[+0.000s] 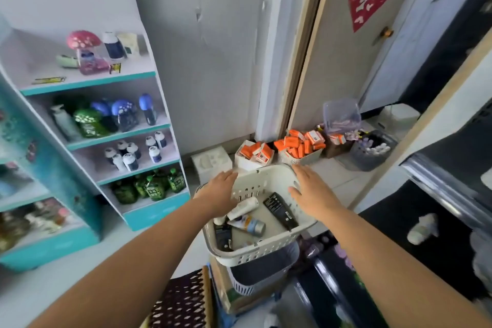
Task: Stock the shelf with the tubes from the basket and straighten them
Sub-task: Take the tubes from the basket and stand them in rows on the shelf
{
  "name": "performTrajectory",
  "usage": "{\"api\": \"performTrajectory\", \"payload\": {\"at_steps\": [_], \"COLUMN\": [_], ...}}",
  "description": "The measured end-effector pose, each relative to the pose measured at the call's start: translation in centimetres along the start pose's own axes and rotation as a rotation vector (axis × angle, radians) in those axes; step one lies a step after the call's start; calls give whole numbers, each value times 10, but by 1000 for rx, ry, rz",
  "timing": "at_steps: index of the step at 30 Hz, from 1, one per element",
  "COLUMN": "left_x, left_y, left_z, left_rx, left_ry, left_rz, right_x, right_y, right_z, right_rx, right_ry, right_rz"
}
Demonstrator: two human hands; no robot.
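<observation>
A white slotted basket (269, 246) stands in front of me on a grey bin. Inside lie several tubes: a white tube (245, 208), a long black tube (281, 210), a blue and silver tube (249, 224) and a small black tube (223, 237). My left hand (219, 193) reaches over the basket's left rim with fingers extended, just above the white tube. At the far right rim my right hand (310, 190) has flat fingers and holds nothing. The teal-edged shelf (87, 82) stands to the left with bottles and pouches on its levels.
Boxes of orange packs (298, 146) and a grey tub (371, 152) sit on the floor by the door (340, 42). A white carton (211, 162) stands beyond the basket. A patterned cushion (183, 301) lies below. Dark furniture (426, 234) fills the right.
</observation>
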State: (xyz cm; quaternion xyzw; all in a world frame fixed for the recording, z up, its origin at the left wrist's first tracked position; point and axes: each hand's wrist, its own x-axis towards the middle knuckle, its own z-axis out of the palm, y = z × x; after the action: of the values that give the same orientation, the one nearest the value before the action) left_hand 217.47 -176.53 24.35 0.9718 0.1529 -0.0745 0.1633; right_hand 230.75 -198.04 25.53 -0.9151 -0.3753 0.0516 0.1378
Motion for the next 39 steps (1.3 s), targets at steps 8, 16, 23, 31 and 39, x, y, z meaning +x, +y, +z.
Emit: {"api": "performTrajectory", "payload": {"at_steps": [8, 16, 23, 31, 39], "left_x": [31, 73, 95, 106, 104], "left_y": [-31, -45, -56, -63, -66], "left_z": [23, 66, 113, 150, 153], "left_rx": [-170, -368, -421, -347, -341], "left_ry": [-51, -10, -108, -124, -133], "left_rz": [-259, -483, -646, -674, -654], "right_x": [54, 102, 133, 151, 156], "right_y": [18, 58, 61, 37, 27], "right_z": [61, 127, 179, 246, 292], "right_rx": [38, 13, -42, -184, -366], "right_ry": [-175, -444, -602, -759, -816], "right_rz": [-68, -155, -271, -460, -578]}}
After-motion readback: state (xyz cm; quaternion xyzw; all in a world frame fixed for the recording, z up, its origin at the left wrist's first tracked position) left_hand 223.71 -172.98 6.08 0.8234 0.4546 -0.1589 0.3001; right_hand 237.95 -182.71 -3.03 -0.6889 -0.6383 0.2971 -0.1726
